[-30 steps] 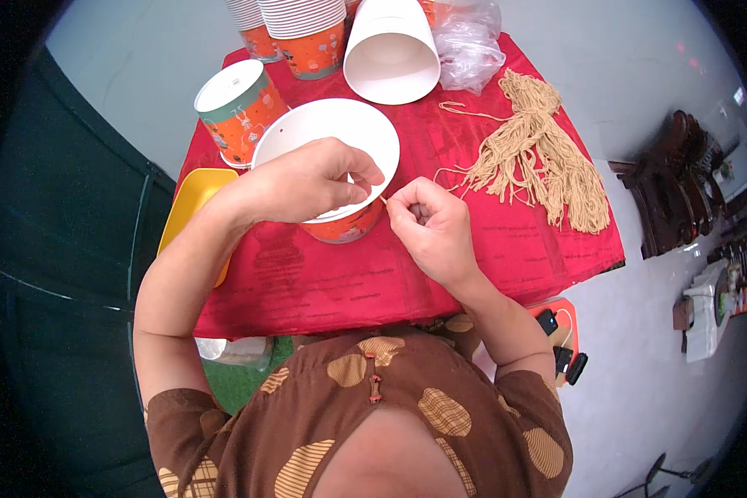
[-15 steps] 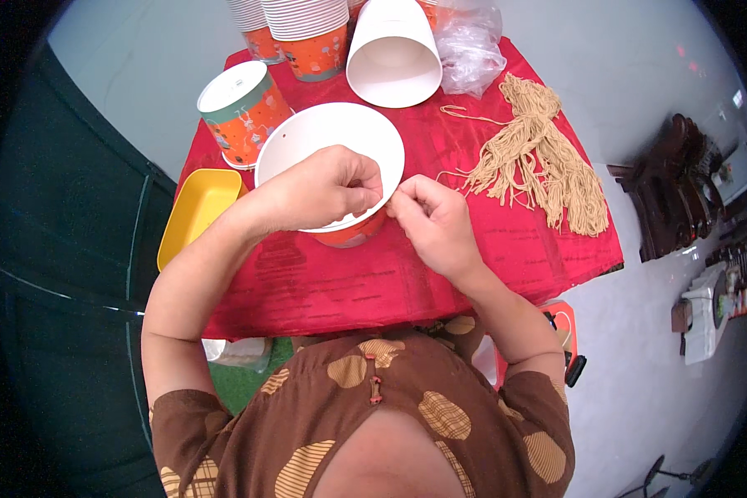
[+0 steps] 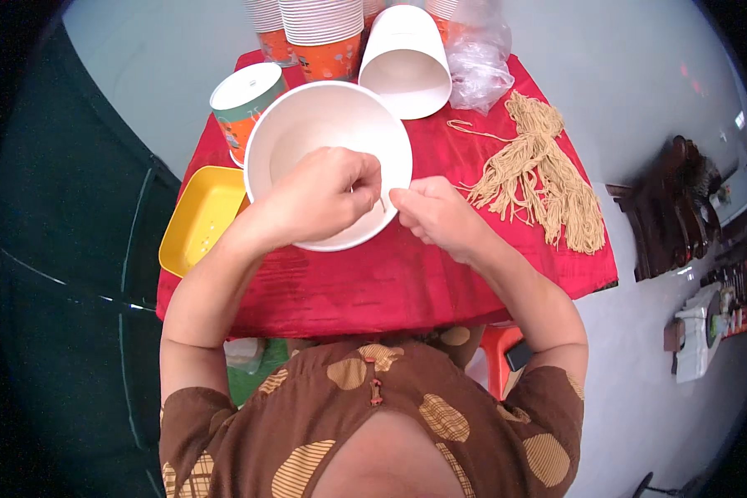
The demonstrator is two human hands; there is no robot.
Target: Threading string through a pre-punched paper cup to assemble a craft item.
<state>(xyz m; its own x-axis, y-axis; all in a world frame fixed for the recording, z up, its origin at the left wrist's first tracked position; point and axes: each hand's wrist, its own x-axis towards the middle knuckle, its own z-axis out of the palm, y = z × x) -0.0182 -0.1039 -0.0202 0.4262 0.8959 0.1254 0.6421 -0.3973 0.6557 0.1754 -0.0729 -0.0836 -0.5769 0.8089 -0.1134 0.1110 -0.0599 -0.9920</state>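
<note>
A white-lined paper bucket [image 3: 315, 116] is tipped toward me on the red cloth. My left hand [image 3: 332, 189] reaches over its near side into the mouth, thumb and fingers pinched together. A short thin cord [image 3: 383, 204] shows by these fingertips, next to the rim. At the right of the rim my right hand [image 3: 432, 214] is closed, its fingertips against the edge. Whatever lies between the right fingers is hidden. To the right rests a bundle of tan cords [image 3: 539, 170], with one loose strand trailing left.
A yellow tray [image 3: 178, 236] with small pale bits stands at left. Behind it is an upside-down orange and green bucket [image 3: 239, 120]. Farther back are stacked paper buckets [image 3: 324, 50], a white bucket on its side [image 3: 407, 70] and a clear plastic bag [image 3: 480, 75].
The bucket has tipped further toward me, its mouth now facing me more and its orange outside hidden. Both hands stay at its right rim; my right fingers have curled in more.
</note>
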